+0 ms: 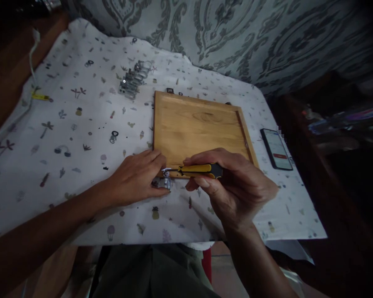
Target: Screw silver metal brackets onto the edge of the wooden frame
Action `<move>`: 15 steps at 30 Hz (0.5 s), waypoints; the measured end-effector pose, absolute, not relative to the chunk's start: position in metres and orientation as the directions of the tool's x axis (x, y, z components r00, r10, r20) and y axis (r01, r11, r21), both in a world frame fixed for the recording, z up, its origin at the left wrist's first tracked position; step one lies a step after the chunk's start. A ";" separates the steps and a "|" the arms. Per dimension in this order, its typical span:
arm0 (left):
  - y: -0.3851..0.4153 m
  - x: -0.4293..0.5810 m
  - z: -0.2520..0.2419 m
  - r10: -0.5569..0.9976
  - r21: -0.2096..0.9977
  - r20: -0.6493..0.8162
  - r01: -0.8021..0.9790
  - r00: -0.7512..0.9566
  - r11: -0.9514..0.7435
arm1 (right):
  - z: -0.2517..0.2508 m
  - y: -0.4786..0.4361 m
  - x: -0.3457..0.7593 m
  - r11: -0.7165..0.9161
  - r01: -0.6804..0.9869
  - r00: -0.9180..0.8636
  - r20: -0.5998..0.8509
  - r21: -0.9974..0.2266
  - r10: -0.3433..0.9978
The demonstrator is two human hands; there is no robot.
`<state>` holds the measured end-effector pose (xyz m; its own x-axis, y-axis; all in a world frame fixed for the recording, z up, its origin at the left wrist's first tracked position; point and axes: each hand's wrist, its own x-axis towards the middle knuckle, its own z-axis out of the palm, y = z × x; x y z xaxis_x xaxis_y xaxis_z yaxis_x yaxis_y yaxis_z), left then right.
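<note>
A wooden panel (199, 124) with a raised rim lies on the table. At its near left corner sits a small metal hinge (166, 182), partly hidden by my left hand (139, 176). The fingers of that hand press on the corner of the panel and the thumb rests against the hinge, closing round it. My right hand (233, 182) grips a yellow and black screwdriver (199, 169) by its handle, held nearly level. Its shaft points left, and the tip meets the top of the hinge.
Several metal hinges (133, 78) lie in a row behind the panel's left side. A phone (276, 149) with a lit screen rests on the right. A yellow object (41, 96) and a pale cord (31, 62) are at far left. A patterned wall (224, 33) bounds the back.
</note>
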<state>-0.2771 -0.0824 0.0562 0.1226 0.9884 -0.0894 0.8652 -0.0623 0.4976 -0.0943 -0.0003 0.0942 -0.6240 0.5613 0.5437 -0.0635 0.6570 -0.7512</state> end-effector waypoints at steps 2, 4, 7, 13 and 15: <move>-0.082 -0.277 0.056 0.987 0.490 -0.095 0.869 0.128 -0.065 | 0.094 -0.001 -0.095 0.664 -0.063 -0.618 0.552 -0.745 0.560; -0.082 -0.277 0.056 0.988 0.485 -0.078 0.871 0.130 -0.076 | 0.094 -0.001 -0.096 0.670 -0.063 -0.611 0.560 -0.740 0.560; -0.082 -0.276 0.057 0.989 0.491 -0.068 0.868 0.129 -0.079 | 0.093 0.000 -0.098 0.669 -0.078 -0.599 0.572 -0.739 0.561; -0.082 -0.277 0.060 0.989 0.499 -0.083 0.864 0.123 -0.065 | 0.093 -0.003 -0.095 0.689 -0.073 -0.521 0.617 -0.722 0.591; -0.083 -0.277 0.061 0.988 0.492 -0.089 0.868 0.126 -0.066 | 0.095 -0.006 -0.092 0.671 -0.056 -0.480 0.610 -0.739 0.631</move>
<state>-0.2773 -0.0826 0.0606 0.1260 0.9880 -0.0889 0.8679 -0.0663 0.4923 -0.0922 -0.0062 0.0949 -0.4802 0.6307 0.6096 -0.0565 0.6713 -0.7390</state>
